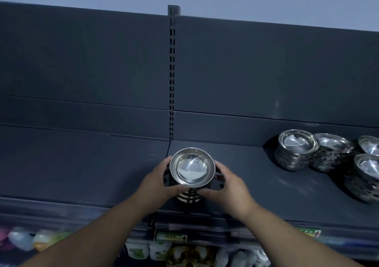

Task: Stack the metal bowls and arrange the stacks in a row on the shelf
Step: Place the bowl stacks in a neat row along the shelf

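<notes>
Risk: toppling tall stack (192, 169) while sliding near shelf (256, 184) front edge. Gripping it with left hand (159, 182) and right hand (229, 188), fingers curling round its sides; sitting well apart from other stacks (295, 151).

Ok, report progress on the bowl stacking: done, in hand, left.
Done: four stacks sit clustered at the right end of the shelf. In hand: left grip and right grip hold a fifth stack near the front edge. Left: place it and line all stacks into a row.

shiny bowl stack (192, 173) upright, shelf-front (266, 184)
</notes>
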Available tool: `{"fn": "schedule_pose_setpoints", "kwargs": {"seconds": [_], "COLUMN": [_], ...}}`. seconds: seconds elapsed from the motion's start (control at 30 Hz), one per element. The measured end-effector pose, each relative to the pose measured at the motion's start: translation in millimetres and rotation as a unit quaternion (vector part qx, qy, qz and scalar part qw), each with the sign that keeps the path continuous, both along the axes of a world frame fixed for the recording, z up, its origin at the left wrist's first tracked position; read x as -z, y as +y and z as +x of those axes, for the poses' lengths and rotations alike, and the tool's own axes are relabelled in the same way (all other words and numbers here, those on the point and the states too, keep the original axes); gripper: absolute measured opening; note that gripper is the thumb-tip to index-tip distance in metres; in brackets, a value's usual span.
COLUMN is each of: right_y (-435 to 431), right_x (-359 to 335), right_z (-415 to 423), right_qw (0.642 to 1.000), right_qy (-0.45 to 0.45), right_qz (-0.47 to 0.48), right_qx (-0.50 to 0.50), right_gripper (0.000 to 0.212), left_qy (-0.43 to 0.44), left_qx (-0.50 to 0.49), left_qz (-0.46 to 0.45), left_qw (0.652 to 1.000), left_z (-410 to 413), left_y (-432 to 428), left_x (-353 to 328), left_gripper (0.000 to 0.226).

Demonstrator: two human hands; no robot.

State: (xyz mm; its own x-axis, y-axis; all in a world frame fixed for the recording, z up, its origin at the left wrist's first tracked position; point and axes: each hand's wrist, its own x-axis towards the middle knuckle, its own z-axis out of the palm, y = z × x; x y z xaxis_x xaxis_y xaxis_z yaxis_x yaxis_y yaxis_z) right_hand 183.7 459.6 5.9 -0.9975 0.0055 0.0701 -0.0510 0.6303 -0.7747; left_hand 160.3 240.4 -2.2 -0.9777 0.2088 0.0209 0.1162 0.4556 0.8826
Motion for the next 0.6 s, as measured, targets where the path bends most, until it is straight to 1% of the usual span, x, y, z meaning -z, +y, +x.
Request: {"fn": "schedule_pose_setpoints", "kwargs": {"seconds": [0.17, 0.23, 0.5, 0.53, 0.6], "right_y": [-1, -1, -1, -1, -1], "right_x": [-2, -2, -2, -1, 0], "right_z": [0, 0, 1, 1, 2], "right_qw": [1.000, 1.000, 1.000, 1.000, 1.000], "right_qy": [-0.001, -0.004, -0.011, -0.014, -0.027], "right_qz": [-0.005, -0.009, -0.009, -0.001, 0.012], "right_qx": [0.000, 0.002, 0.000, 0.002, 0.006], "right_gripper": [0.083, 0.083, 0.083, 0.086, 0.094], "left_qy": [0.012, 0.007, -0.020, -0.026, -0.031], "left_qx": [0.003, 0.005, 0.005, 0.007, 0.003], "left_qz": [-0.014, -0.016, -0.026, -0.030, -0.044], "left_qw": [1.000, 1.000, 0.999, 0.999, 0.999], "left_z": [2, 2, 3, 4, 5], "left_y": [1, 1, 2, 1, 1], "left_x": [-5, -6, -8, -9, -12], "left_gripper": [0.080, 0.078, 0.086, 0.090, 0.111]}}
